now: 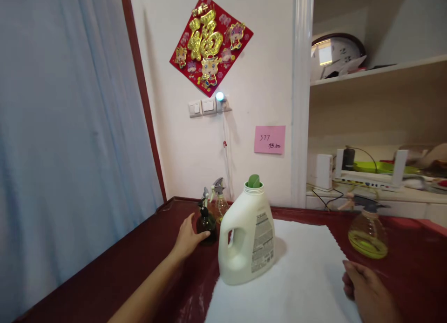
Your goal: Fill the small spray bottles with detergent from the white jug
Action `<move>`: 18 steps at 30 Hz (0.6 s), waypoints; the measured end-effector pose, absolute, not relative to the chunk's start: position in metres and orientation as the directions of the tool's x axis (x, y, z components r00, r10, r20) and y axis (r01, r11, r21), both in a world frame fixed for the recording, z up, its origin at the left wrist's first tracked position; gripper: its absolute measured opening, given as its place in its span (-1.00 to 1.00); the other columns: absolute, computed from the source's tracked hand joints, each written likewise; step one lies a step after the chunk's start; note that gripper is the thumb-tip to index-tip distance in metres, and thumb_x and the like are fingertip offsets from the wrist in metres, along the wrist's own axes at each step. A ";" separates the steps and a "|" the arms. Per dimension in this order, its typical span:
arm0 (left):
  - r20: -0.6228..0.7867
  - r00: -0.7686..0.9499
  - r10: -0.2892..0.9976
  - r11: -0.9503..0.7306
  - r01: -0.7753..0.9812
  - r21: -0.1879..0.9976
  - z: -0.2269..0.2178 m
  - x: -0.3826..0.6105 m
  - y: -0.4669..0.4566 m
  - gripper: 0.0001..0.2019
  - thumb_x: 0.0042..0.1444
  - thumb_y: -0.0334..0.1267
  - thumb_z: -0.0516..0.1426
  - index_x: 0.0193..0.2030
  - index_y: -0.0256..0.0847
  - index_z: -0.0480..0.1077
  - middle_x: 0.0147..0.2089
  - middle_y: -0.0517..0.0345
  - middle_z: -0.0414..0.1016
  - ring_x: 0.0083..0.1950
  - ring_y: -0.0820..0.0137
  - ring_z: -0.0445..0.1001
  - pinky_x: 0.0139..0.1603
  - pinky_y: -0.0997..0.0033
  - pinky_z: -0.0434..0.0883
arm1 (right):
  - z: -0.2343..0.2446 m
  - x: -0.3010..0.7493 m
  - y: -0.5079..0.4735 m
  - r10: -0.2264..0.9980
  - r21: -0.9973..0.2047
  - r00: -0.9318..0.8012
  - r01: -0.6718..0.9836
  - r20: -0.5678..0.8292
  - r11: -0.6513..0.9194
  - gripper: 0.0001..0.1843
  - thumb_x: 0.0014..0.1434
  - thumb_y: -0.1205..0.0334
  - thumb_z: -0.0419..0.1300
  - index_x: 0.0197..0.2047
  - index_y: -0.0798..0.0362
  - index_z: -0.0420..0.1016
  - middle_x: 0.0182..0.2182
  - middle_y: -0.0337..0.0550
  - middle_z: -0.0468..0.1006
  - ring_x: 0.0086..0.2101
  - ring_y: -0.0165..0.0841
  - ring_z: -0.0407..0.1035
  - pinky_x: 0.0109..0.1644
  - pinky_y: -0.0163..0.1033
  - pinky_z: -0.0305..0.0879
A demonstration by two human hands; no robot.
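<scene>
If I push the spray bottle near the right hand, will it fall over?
The bottle probably won't tip easily: it's widest low down, where the yellow liquid sits. That liquid might slosh, with space above it. Its smooth-looking sides could feel slippery.

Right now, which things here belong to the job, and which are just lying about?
Seemingly in use:
- dark bottle, at the left hand
- white cloth, beside the right hand
- white jug, probably

Apparently just about:
- red wall hanging
- pink note
- clock
- blue curtain
</scene>
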State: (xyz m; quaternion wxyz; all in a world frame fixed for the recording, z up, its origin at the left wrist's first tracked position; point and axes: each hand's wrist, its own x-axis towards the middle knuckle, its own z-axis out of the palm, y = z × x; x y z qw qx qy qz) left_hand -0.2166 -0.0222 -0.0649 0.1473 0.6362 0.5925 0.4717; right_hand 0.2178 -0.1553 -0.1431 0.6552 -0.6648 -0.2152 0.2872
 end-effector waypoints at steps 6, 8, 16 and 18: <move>0.404 -0.103 0.909 -0.234 0.676 0.699 -0.087 -0.199 0.007 -0.58 0.27 -0.15 0.23 0.23 -0.19 0.37 0.27 -0.07 0.41 0.24 0.07 0.43 0.22 -0.16 0.42 | -0.133 0.211 -0.159 0.665 -0.998 0.746 -0.057 -0.044 -0.002 -0.45 -0.19 -0.29 0.27 -0.32 0.02 0.42 -0.60 -0.31 0.42 -0.56 -0.37 0.31 -0.44 -0.21 0.31; 0.397 -0.119 0.910 -0.212 0.689 0.693 -0.088 -0.193 0.009 -0.58 0.27 -0.14 0.23 0.22 -0.20 0.37 0.26 -0.07 0.42 0.21 0.09 0.45 0.20 -0.14 0.44 | -0.132 0.210 -0.159 0.664 -0.998 0.747 -0.058 -0.030 0.020 -0.44 -0.18 -0.30 0.26 -0.33 0.01 0.42 -0.60 -0.33 0.40 -0.55 -0.38 0.30 -0.44 -0.22 0.31; 0.406 -0.202 0.891 -0.158 0.700 0.697 -0.050 -0.216 -0.026 -0.28 -0.02 -0.08 0.39 0.23 -0.33 0.28 0.20 -0.24 0.47 0.21 -0.03 0.49 0.24 -0.11 0.42 | -0.137 0.211 -0.154 0.673 -0.996 0.740 -0.053 0.005 0.065 -0.49 -0.11 -0.26 0.23 -0.30 0.02 0.44 -0.56 -0.31 0.42 -0.53 -0.34 0.34 -0.43 -0.20 0.32; 0.407 -0.177 0.896 -0.174 0.704 0.689 -0.027 -0.233 -0.049 -0.17 -0.14 0.03 0.41 0.21 -0.34 0.27 0.14 -0.27 0.53 0.17 -0.12 0.53 0.18 -0.10 0.47 | -0.139 0.212 -0.152 0.668 -0.994 0.744 -0.065 0.007 0.084 -0.50 -0.12 -0.24 0.25 -0.30 0.01 0.45 -0.55 -0.30 0.43 -0.51 -0.32 0.36 -0.41 -0.18 0.35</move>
